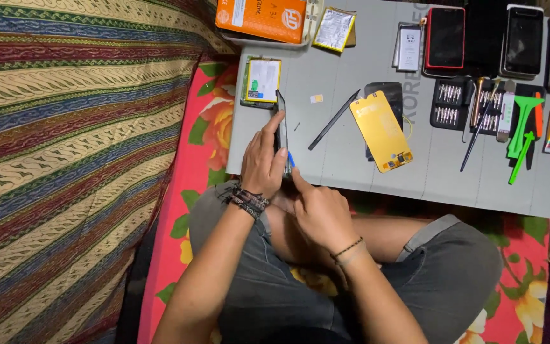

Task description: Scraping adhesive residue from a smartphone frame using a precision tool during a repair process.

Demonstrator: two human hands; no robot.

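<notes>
Black phone (281,130), stood on edge on grey mat (351,159): left hand (262,167) clasps it; right hand (318,210) pinches blue pick (291,160) against its edge.

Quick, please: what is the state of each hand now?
Left hand: closed on the dark phone, held on edge.
Right hand: pinches a small blue tool at the phone's side.

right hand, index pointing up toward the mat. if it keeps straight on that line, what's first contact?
Likely the blue pick at the fingertip of the right hand, then the edge of the phone that the left hand holds upright. Depth is unclear.
</notes>
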